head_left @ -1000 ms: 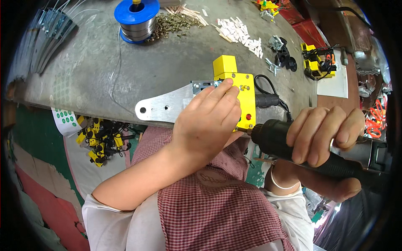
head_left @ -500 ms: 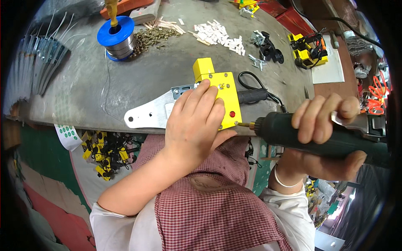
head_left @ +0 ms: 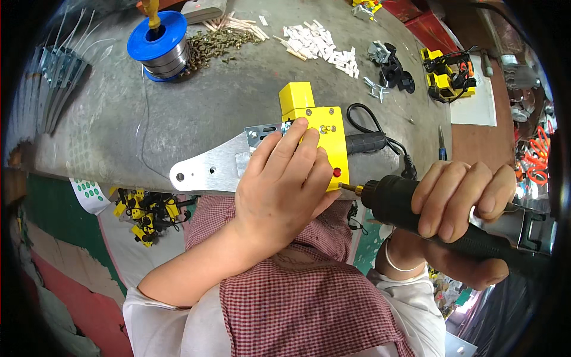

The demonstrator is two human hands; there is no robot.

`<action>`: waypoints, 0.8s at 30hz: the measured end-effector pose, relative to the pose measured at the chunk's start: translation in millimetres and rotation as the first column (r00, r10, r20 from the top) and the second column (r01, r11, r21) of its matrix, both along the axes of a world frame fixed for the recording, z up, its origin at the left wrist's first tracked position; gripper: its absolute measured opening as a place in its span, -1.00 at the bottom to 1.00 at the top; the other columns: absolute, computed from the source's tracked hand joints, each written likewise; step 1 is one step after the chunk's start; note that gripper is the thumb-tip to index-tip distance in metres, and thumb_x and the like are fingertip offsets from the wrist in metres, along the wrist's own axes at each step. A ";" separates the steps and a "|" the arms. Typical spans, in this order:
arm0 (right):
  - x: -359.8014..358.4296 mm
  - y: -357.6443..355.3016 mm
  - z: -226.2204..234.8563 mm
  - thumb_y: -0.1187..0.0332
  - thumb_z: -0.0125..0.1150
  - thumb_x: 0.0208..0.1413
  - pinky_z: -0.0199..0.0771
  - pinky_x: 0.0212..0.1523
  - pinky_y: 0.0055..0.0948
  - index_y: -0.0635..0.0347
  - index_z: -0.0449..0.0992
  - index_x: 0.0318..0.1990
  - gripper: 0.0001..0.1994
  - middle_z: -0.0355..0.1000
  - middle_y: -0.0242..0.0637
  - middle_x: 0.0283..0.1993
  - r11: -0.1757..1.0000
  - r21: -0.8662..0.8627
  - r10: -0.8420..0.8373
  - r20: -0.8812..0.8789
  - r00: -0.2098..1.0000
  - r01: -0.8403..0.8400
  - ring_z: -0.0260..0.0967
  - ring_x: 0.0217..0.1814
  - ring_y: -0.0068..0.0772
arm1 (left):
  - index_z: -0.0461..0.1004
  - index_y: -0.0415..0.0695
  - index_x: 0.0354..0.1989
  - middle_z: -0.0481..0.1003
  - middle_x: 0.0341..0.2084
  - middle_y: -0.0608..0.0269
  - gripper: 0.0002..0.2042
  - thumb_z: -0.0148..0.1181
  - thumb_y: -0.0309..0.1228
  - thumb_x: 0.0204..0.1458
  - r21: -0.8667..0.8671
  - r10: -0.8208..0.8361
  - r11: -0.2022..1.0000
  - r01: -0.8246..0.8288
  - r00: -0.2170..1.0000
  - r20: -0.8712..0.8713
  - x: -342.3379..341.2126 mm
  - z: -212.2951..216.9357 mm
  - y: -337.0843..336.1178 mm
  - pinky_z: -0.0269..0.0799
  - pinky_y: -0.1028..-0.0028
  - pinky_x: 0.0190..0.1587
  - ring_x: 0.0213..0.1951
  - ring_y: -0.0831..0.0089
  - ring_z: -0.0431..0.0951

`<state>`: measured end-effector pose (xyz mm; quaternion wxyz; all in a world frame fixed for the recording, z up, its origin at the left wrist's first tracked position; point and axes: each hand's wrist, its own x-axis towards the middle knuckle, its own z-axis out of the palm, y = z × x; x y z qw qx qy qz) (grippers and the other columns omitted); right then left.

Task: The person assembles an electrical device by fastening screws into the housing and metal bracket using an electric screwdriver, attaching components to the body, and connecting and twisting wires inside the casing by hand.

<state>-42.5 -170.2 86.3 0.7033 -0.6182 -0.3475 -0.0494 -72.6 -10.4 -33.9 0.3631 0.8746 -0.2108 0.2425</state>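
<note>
I note the black powered screwdriver (head_left: 452, 217), clenched in my right hand (head_left: 461, 202), has closed in until its bit meets the yellow box-shaped housing (head_left: 324, 140) at the bench edge, left hand (head_left: 282, 184) pressing it flat: driving can begin.

Yellow housing (head_left: 324, 140), black driver (head_left: 416, 211), blue spool (head_left: 159, 44).

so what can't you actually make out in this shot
Head view only:
- Lower part of the yellow box: covered by the left hand.
- Driver bit tip at the box edge: too small to tell whether it sits in a screw.
- Rear of the black power screwdriver: wrapped by the right hand and lost in the dark fisheye rim.
- Small parts along the far bench edge: too small to tell apart.
</note>
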 end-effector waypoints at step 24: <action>37.5 -219.2 -45.0 0.15 0.31 0.07 0.40 -0.10 -0.41 0.33 0.33 0.15 -0.43 0.47 -0.10 -0.18 0.100 -0.807 -0.811 0.273 0.518 0.582 0.45 -0.14 -0.23 | 0.36 -0.17 -0.74 0.27 -0.75 0.41 -0.79 0.23 -0.55 -0.17 -0.401 -0.405 0.828 0.393 0.912 0.058 -65.1 143.3 13.1 0.42 0.56 -0.41 -0.63 0.51 0.33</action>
